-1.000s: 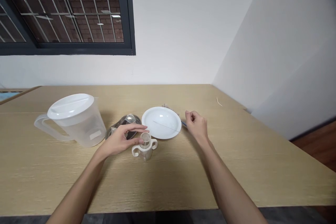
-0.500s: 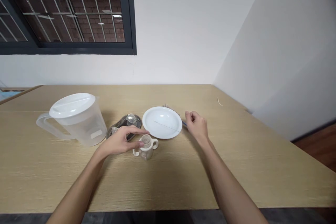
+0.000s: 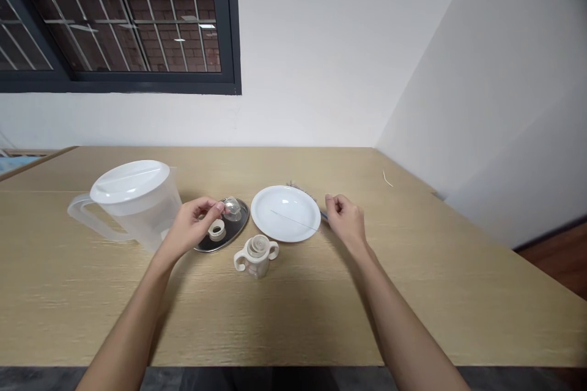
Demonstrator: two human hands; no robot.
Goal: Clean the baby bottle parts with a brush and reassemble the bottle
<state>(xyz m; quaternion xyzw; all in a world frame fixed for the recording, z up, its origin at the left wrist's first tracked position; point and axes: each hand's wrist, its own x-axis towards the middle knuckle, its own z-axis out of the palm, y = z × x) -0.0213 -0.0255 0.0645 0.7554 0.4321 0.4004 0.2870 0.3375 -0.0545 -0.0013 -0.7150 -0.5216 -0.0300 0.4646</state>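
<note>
My left hand [image 3: 197, 220] is over the shiny metal tray [image 3: 236, 236], its thumb and fingers pinched together. Its fingertips meet the edge of a clear dome-shaped piece [image 3: 233, 209] in the tray; whatever sits between them is hidden. A cream ring-shaped piece [image 3: 217, 230] lies in the tray beside the fingers. In front of the tray stands a small cream cup with two handles [image 3: 257, 263]. A clear round piece with ring marks [image 3: 258, 245] sits in its mouth. My right hand [image 3: 346, 220] rests as a loose fist right of the white plate [image 3: 261, 223], no object showing in it.
A lidded translucent jug [image 3: 137, 211] stands at the left. A thin rod [image 3: 293, 220] lies across the plate. A blue handle [image 3: 324, 215] emerges between plate and right hand, with bristles [image 3: 293, 185] behind the plate. A pale strip [image 3: 387, 178] lies back right, near the wall.
My left hand has left the cup and moved left and back to the tray, its fingers closing from a wider spread. The cup is uncovered. My right hand keeps its place.
</note>
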